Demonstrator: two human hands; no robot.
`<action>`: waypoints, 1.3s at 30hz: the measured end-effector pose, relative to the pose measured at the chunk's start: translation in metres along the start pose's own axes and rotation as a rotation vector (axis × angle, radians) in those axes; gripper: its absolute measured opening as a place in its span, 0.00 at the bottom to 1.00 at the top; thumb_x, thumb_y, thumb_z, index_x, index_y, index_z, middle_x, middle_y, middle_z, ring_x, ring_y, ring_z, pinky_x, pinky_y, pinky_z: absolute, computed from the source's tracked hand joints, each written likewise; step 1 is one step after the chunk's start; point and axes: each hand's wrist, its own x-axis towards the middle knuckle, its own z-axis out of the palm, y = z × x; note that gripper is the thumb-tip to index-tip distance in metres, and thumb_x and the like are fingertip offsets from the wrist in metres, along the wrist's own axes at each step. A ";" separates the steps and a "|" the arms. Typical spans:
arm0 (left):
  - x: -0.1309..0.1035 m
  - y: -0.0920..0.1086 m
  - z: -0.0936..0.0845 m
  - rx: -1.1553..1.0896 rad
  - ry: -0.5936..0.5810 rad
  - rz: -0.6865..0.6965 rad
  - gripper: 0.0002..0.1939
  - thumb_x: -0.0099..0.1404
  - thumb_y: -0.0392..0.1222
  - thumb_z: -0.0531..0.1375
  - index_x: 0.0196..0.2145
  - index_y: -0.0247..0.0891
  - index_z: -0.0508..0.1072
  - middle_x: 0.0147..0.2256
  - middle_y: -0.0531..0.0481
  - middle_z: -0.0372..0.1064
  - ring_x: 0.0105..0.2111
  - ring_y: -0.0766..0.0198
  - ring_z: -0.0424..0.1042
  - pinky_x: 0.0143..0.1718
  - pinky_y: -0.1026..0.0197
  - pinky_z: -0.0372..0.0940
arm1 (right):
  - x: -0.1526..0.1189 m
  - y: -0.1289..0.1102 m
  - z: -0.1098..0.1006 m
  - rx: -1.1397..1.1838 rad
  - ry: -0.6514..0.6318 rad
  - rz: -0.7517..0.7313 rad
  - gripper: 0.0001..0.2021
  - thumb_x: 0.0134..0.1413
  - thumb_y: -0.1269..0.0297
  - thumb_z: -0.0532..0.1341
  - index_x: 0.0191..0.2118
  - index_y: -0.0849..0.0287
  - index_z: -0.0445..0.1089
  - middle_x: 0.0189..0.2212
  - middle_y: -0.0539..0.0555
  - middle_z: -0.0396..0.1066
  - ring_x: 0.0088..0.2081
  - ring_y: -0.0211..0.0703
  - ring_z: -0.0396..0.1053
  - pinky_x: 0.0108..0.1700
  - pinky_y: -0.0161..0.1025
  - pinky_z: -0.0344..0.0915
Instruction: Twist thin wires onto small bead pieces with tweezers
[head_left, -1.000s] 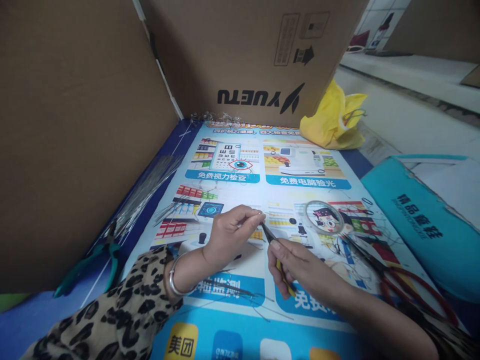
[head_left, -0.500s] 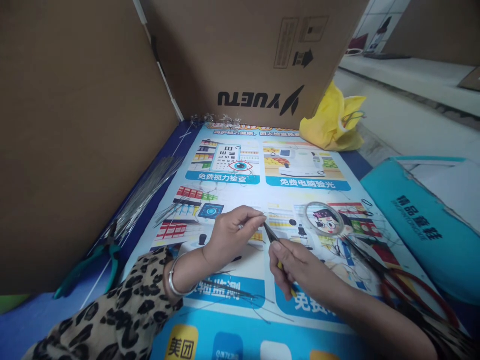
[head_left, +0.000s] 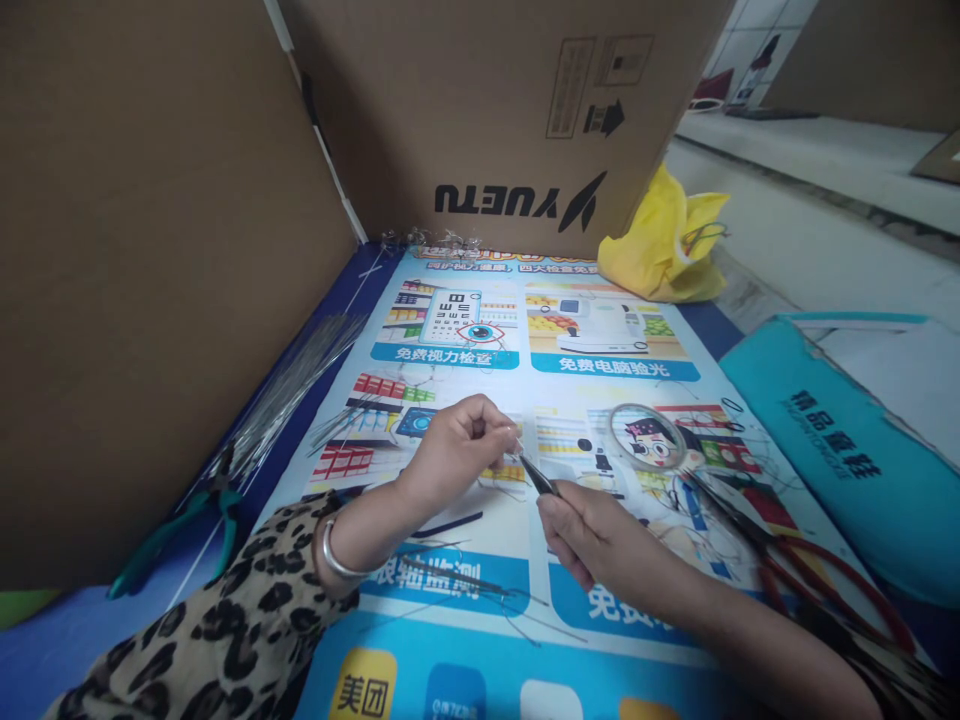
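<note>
My left hand (head_left: 461, 450), with a silver bangle at its wrist, pinches something tiny and shiny that is too small to make out. In my right hand (head_left: 600, 530) are needle-nose pliers (head_left: 537, 475), whose dark jaws point up and left. Their tips meet the small piece at my left fingertips; whether the jaws grip it cannot be told. Both hands are above a printed poster (head_left: 450, 640). Thin dark wires (head_left: 480, 585) lie below them. A roll of clear tape (head_left: 648, 437) rests on the poster to the right.
Green-handled pliers (head_left: 180, 530) and a bundle of silver wires (head_left: 289, 390) lie at the left. Red-handled scissors (head_left: 825, 580) are by my right forearm. A teal box (head_left: 832, 440) and a yellow bag (head_left: 664, 240) stand at the right. Cardboard (head_left: 480, 110) walls the back and left.
My left hand has shifted slightly left, and its fingers have curled differently. The pliers' tips have moved left and a little down with it; my right hand's lower fingers now wrap closer around the handles.
</note>
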 end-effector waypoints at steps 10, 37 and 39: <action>-0.002 -0.007 0.006 -0.028 0.142 -0.016 0.09 0.54 0.41 0.63 0.25 0.35 0.66 0.22 0.53 0.71 0.22 0.69 0.71 0.25 0.68 0.65 | -0.004 -0.008 -0.003 0.091 -0.076 0.044 0.21 0.59 0.46 0.45 0.26 0.58 0.57 0.18 0.47 0.64 0.21 0.32 0.61 0.26 0.32 0.59; -0.011 -0.016 0.013 0.171 0.188 0.102 0.08 0.57 0.42 0.61 0.26 0.36 0.68 0.24 0.52 0.71 0.26 0.68 0.71 0.30 0.66 0.65 | 0.003 0.007 0.003 0.248 -0.015 0.038 0.23 0.59 0.45 0.44 0.25 0.58 0.59 0.12 0.45 0.60 0.15 0.31 0.59 0.20 0.30 0.57; -0.009 -0.015 0.012 0.176 0.171 0.111 0.07 0.57 0.42 0.61 0.27 0.36 0.68 0.24 0.52 0.71 0.26 0.68 0.71 0.30 0.66 0.65 | 0.003 0.006 0.003 0.236 -0.009 0.036 0.22 0.59 0.45 0.44 0.25 0.58 0.58 0.12 0.44 0.59 0.15 0.31 0.58 0.20 0.30 0.56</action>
